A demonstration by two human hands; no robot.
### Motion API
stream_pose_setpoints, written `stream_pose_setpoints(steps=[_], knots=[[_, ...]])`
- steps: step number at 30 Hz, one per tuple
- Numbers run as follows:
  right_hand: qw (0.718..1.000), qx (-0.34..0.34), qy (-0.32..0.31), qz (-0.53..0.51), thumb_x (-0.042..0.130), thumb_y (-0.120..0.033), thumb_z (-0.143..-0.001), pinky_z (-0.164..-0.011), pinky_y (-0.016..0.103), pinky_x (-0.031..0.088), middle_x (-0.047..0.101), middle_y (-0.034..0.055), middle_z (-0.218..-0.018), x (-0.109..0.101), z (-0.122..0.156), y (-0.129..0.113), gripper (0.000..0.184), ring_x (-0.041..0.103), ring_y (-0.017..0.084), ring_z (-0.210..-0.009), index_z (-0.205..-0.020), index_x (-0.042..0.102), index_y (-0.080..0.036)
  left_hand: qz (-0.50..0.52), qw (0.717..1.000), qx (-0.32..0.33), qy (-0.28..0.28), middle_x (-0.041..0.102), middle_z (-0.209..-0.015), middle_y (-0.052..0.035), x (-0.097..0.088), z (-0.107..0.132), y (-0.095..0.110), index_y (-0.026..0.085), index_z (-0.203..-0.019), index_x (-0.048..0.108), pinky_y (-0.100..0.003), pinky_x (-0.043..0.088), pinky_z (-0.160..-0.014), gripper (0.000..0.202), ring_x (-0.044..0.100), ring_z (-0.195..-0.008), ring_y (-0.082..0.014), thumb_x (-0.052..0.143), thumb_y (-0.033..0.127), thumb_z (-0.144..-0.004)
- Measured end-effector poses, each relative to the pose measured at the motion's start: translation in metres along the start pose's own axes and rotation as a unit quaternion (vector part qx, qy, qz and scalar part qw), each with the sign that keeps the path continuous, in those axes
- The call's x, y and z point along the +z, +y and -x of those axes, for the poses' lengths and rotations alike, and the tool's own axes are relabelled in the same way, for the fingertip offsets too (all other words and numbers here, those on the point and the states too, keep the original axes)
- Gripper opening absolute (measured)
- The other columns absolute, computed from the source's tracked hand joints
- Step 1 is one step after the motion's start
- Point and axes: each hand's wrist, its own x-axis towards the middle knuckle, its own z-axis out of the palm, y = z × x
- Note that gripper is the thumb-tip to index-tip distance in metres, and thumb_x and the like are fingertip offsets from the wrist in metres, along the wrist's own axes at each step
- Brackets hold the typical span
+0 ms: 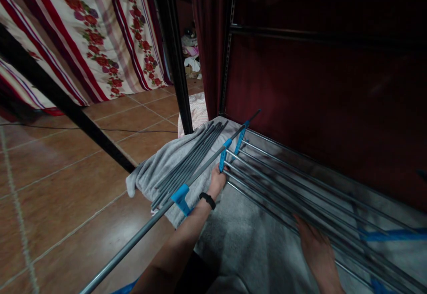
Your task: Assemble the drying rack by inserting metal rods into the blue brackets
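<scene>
A rack section of metal rods (pixel 267 176) with blue plastic ends lies across a grey blanket (pixel 230 231). My left hand (pixel 218 181), a black band on its wrist, is closed around the lower end of a blue plastic connector (pixel 223 159), where several rods meet it. This connector and another further back are joined to a long grey pole (pixel 133 236), which slants over the blanket. Another blue fitting (pixel 181 198) sits on the pole, above my left forearm. My right hand (pixel 315 251) lies over the front rods with fingers stretched; its fingertips are partly blurred.
Several loose grey tubes (pixel 190 165) lie bundled on the blanket at left. Black frame posts (pixel 176 62) and a slanting bar (pixel 66 89) flank the bed. A dark red curtain (pixel 316 98) hangs behind. A thin cable (pixel 147 130) crosses the tiled floor (pixel 60 196).
</scene>
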Motion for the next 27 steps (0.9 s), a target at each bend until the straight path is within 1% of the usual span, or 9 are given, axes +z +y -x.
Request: stream_pose_setpoints(steps=[5, 9, 15, 19, 22, 25, 27], knots=[[1.0, -0.002, -0.011, -0.006, 0.045, -0.011, -0.097, -0.082, 0.036, 0.052, 0.078, 0.0056, -0.118, -0.002, -0.002, 0.005, 0.057, 0.074, 0.022, -0.094, -0.15, 0.052, -0.027, -0.003, 1.0, 0.002, 0.008, 0.063, -0.074, -0.0012, 0.0, -0.001, 0.0, 0.021, -0.07, 0.063, -0.03, 0.047, -0.079, 0.008, 0.057, -0.076, -0.018, 0.062, 0.012, -0.07], [1.0, -0.009, -0.008, -0.012, 0.043, -0.012, -0.098, -0.081, 0.035, 0.054, 0.079, 0.0063, -0.118, -0.001, -0.006, 0.006, 0.052, 0.075, 0.021, -0.094, -0.147, 0.056, -0.025, -0.004, 1.0, 0.003, 0.007, 0.063, -0.074, -0.0023, 0.0, -0.002, -0.001, 0.021, -0.07, 0.063, -0.032, 0.048, -0.079, 0.006, 0.056, -0.075, -0.0189, 0.062, 0.015, -0.072], [0.999, -0.032, 0.0, -0.014, 0.041, -0.013, -0.101, -0.08, 0.033, 0.058, 0.078, 0.0057, -0.122, -0.004, -0.01, 0.007, 0.046, 0.076, 0.02, -0.1, -0.139, 0.064, -0.025, -0.005, 1.0, -0.004, 0.008, 0.062, -0.07, -0.0024, 0.002, -0.003, -0.004, 0.021, -0.07, 0.062, -0.032, 0.049, -0.076, 0.004, 0.057, -0.074, -0.0196, 0.062, 0.017, -0.071], [0.999, -0.029, -0.02, -0.024, 0.042, -0.011, -0.098, -0.083, 0.032, 0.06, 0.077, 0.0051, -0.126, -0.006, -0.01, 0.007, 0.05, 0.076, 0.02, -0.104, -0.14, 0.065, -0.028, -0.003, 1.0, -0.007, 0.009, 0.062, -0.07, -0.0023, 0.002, -0.002, -0.003, 0.022, -0.071, 0.061, -0.032, 0.05, -0.076, 0.006, 0.058, -0.074, -0.0195, 0.061, 0.016, -0.071], [0.998, -0.028, -0.033, -0.043, 0.04, -0.008, -0.098, -0.088, 0.031, 0.061, 0.077, 0.0054, -0.127, -0.006, -0.011, 0.009, 0.052, 0.076, 0.019, -0.105, -0.139, 0.065, -0.026, -0.002, 1.0, -0.005, 0.006, 0.062, -0.071, -0.0024, 0.001, -0.001, -0.002, 0.022, -0.07, 0.061, -0.032, 0.05, -0.076, 0.006, 0.058, -0.074, -0.0193, 0.062, 0.016, -0.072], [0.997, -0.034, -0.038, -0.05, 0.041, -0.012, -0.101, -0.09, 0.032, 0.061, 0.077, 0.0059, -0.127, -0.006, -0.015, 0.01, 0.045, 0.076, 0.019, -0.103, -0.135, 0.068, -0.024, -0.001, 1.0, -0.004, 0.007, 0.062, -0.071, -0.0022, 0.001, -0.002, -0.003, 0.021, -0.071, 0.061, -0.031, 0.049, -0.076, 0.004, 0.058, -0.074, -0.0188, 0.063, 0.018, -0.073], [0.998, -0.039, -0.031, -0.047, 0.043, -0.015, -0.103, -0.089, 0.032, 0.061, 0.078, 0.006, -0.125, -0.007, -0.018, 0.01, 0.04, 0.077, 0.019, -0.101, -0.13, 0.07, -0.023, -0.001, 1.0, -0.005, 0.009, 0.062, -0.071, -0.0018, 0.001, -0.003, -0.004, 0.021, -0.071, 0.061, -0.031, 0.049, -0.077, 0.003, 0.058, -0.074, -0.0184, 0.063, 0.018, -0.072]])
